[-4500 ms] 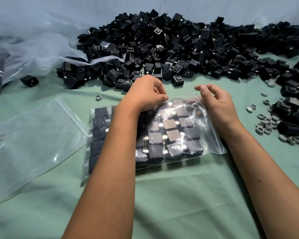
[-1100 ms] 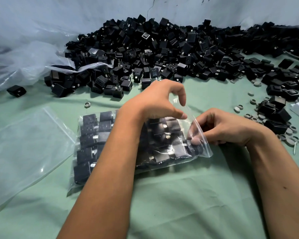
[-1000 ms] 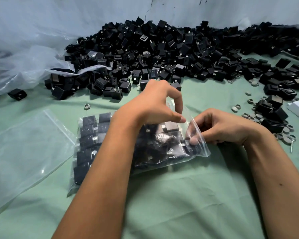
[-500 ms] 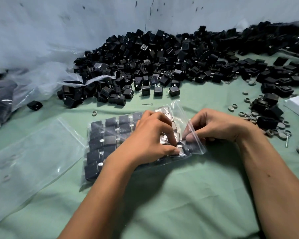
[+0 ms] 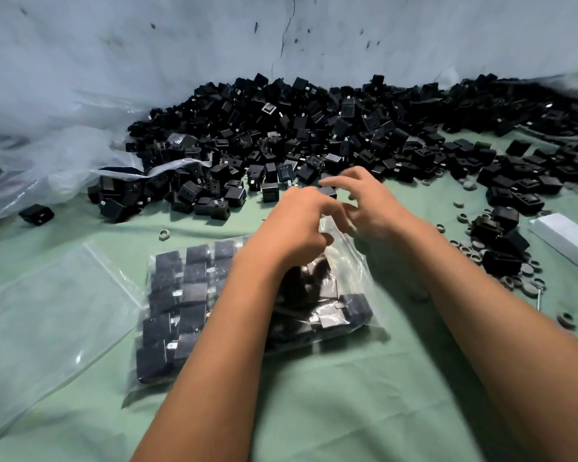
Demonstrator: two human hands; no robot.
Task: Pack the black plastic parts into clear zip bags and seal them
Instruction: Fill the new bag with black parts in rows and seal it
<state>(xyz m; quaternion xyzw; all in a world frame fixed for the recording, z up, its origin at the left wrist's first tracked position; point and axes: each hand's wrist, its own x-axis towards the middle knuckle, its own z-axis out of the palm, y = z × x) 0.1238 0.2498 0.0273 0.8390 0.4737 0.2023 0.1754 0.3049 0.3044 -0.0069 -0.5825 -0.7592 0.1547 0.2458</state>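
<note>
A pale green cloth-covered table [image 5: 314, 411] fills the lower view, running back to a grey-white wall [image 5: 181, 45]. Along the wall's foot lies a broad heap of loose black plastic box-shaped parts [image 5: 314, 128], spilling rightward across the cloth. At the far left a large crumpled sheet of clear plastic [image 5: 47, 155] drapes over the heap's edge.

On the cloth at the left lies a flat, empty clear zip bag [image 5: 47, 311]. Just beside it, to the right, lies a filled clear zip bag [image 5: 187, 301] packed with black parts in rows, with its mouth at the far right end near the hands. The person's forearms cross over it and beside it.

The left hand [image 5: 297, 228] hovers above the filled bag's far end, fingers curled downward toward the plastic; motion blur hides whether it pinches the bag. The right hand [image 5: 367, 205] reaches past the bag mouth with fingers spread and bent, its fingertips at a single black plastic part [image 5: 327, 192] at the near edge of the heap; whether it actually grips that part cannot be told.

At the right edge a white rectangular box [image 5: 568, 238] lies on the cloth. Near it sits a small cluster of black parts among scattered grey ring-shaped washers [image 5: 521, 278]. One lone black part [image 5: 35, 214] lies at the far left, and a single grey ring [image 5: 163, 234] lies between the heap and the bags.
</note>
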